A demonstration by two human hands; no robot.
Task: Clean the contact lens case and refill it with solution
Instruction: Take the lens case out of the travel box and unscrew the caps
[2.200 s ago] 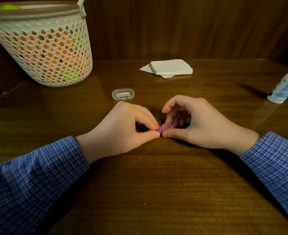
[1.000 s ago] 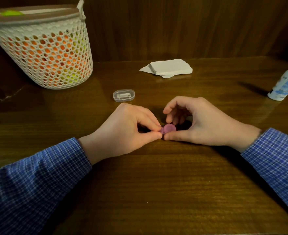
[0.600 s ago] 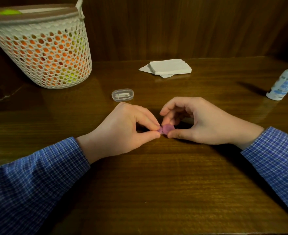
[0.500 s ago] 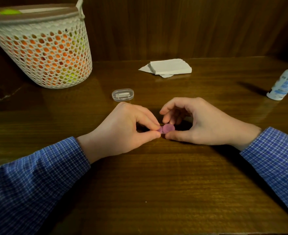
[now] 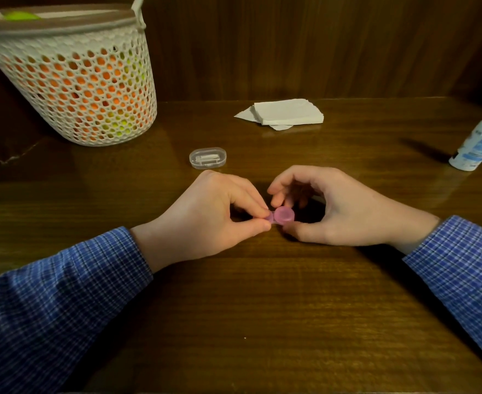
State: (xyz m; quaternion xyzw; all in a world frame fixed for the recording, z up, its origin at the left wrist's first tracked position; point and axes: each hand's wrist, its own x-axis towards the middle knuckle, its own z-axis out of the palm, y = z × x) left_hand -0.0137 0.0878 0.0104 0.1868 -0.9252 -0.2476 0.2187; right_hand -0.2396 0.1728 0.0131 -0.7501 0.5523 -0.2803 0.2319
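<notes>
A small pink contact lens case (image 5: 282,216) sits low over the wooden table (image 5: 262,308) between my two hands. My left hand (image 5: 205,214) pinches its left end between thumb and forefinger. My right hand (image 5: 339,209) curls round its right cap, thumb below and fingertips behind it. Only the round right cap shows plainly; the left half is hidden by my fingers. A white solution bottle (image 5: 478,143) with a blue label stands at the right edge of the table.
A white mesh basket (image 5: 75,78) with orange and green contents stands at the back left. A small clear plastic box (image 5: 207,157) lies just beyond my left hand. A stack of white tissues (image 5: 286,112) lies at the back centre by the wooden wall.
Both hands stay at the pink case. My right fingers have shifted slightly round the cap, which now shows more fully.
</notes>
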